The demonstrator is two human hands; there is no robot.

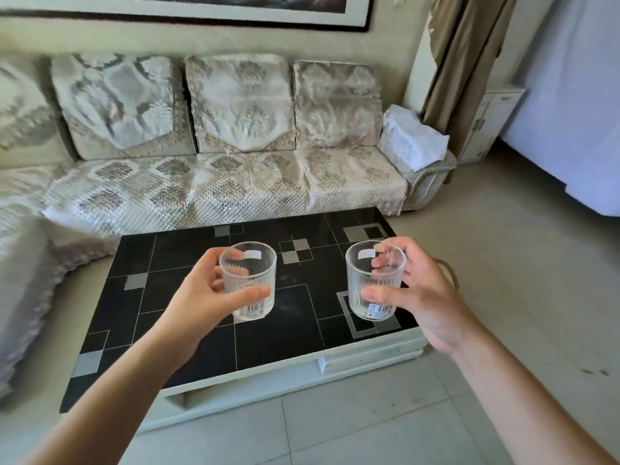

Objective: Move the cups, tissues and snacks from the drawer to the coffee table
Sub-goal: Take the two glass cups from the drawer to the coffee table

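Note:
I hold two clear ribbed glass cups over the coffee table, a low white table with a black top patterned in grey squares. My left hand grips the left cup from its left side, thumb across the front. My right hand grips the right cup from its right side, fingers around the back. Both cups stand upright and empty, each with a white label near the rim and a barcode sticker low down. Whether the cup bottoms touch the tabletop I cannot tell. No tissues or snacks show.
A sofa with pale patterned covers stands behind and left of the table. A white wrapped bundle lies on its right armrest. A closed drawer front sits under the table's near right edge. Pale tiled floor lies in front and to the right.

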